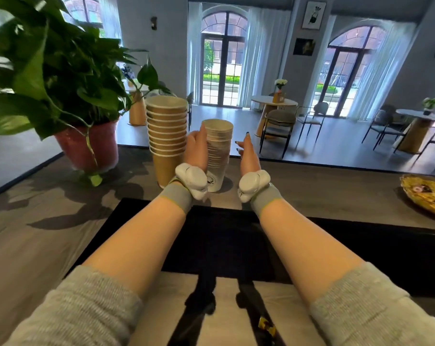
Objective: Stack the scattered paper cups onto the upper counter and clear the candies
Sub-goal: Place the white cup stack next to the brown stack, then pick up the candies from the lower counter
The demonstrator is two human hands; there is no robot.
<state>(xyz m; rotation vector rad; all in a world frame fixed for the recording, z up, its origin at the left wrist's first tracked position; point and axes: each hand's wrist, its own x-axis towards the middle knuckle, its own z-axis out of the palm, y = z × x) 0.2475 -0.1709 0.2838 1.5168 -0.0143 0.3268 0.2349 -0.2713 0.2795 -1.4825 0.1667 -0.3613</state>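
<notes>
Two stacks of paper cups stand upright side by side on the dark wooden upper counter (323,188). The tall brown cup stack (166,131) is on the left, the white cup stack (220,143) on the right. My left hand (196,151) lies flat against the left side of the white stack, fingers straight and pointing up. My right hand (247,156) hovers a little to the right of that stack, fingers spread, not touching it. A gold-wrapped candy (267,327) lies on the pale lower counter near the bottom edge, between my forearms.
A large leafy plant in a red pot (91,148) stands at the counter's left, close to the brown stack. A woven golden basket (422,196) with dark candies sits at the far right. Beyond the counter's far edge are café tables and chairs.
</notes>
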